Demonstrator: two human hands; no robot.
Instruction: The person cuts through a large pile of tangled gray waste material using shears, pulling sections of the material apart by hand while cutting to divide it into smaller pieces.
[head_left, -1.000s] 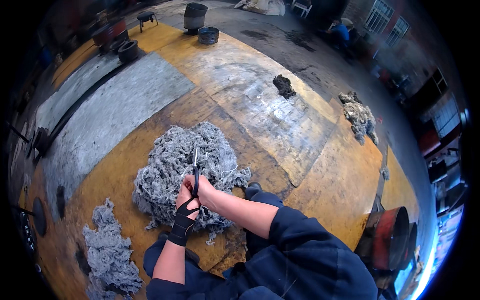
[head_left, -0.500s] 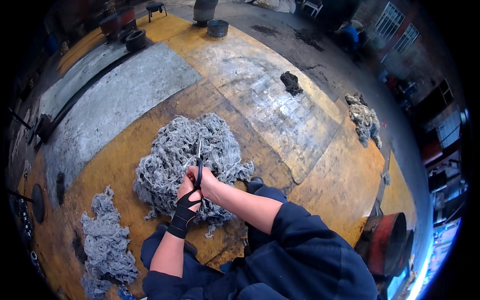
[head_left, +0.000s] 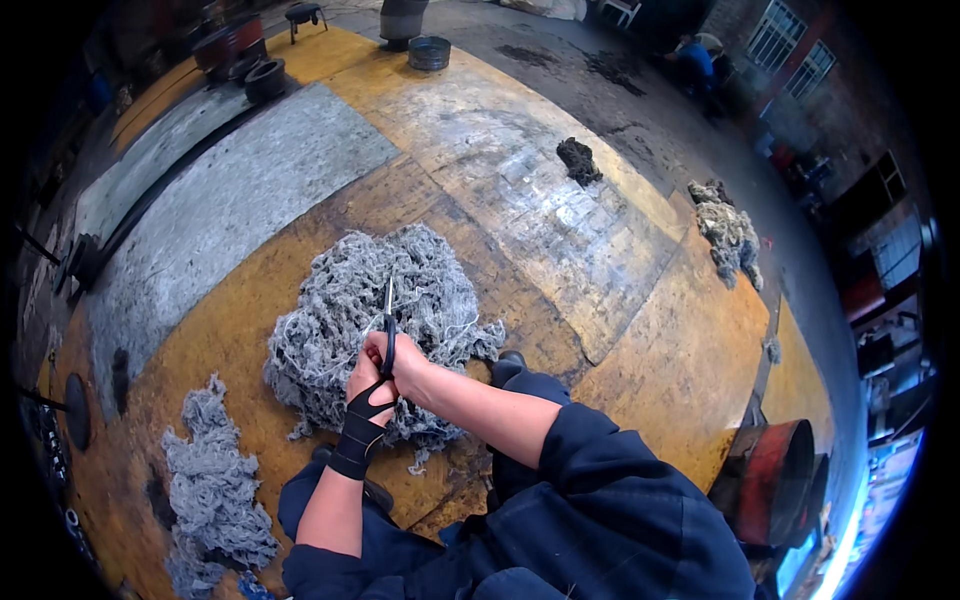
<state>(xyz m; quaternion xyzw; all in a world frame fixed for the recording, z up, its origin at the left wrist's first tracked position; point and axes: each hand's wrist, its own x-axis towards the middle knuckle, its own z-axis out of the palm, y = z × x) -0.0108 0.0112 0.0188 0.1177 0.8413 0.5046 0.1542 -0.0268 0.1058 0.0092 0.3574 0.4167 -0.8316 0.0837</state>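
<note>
Scissors (head_left: 388, 330) gripped in right hand (head_left: 408, 365), blades shut and pointing away; left hand (head_left: 362, 385), wrist wrapped in black, pinching strands of the grey yarn heap (head_left: 340, 330) lying on the floor (head_left: 620, 370) beneath both. Likely soft, light, tangle-prone; best taken by loose strands.

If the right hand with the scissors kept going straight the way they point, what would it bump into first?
Probably the grey tangled yarn pile. The right hand points the scissors up over it, though depth is hard to judge.
</note>
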